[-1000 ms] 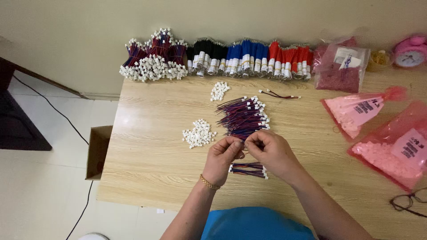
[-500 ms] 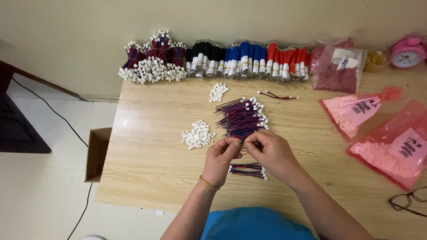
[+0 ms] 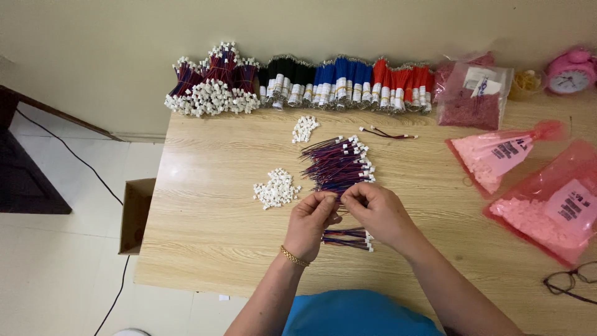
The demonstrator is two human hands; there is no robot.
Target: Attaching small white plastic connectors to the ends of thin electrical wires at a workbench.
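My left hand (image 3: 313,219) and my right hand (image 3: 375,210) meet over the middle of the wooden table (image 3: 205,211), fingertips pinched together on a thin red-and-blue wire with a small white connector, mostly hidden by the fingers. Just beyond them lies a loose pile of red-and-blue wires (image 3: 337,163) tipped with white connectors. A small heap of white connectors (image 3: 275,188) sits to the left of my left hand. Under my hands rests a small bunch of the same wires (image 3: 348,238).
Along the wall stand bundled wires: red-blue with white ends (image 3: 210,87), black (image 3: 286,78), blue (image 3: 339,81), red (image 3: 401,84). Pink bags of small parts (image 3: 547,199) lie at right, with a pink clock (image 3: 570,71), glasses (image 3: 569,283), a second connector heap (image 3: 305,129), a cardboard box (image 3: 134,214).
Both hands stay together at the same spot, with only slight finger movement on the wire. The view has shifted a little.
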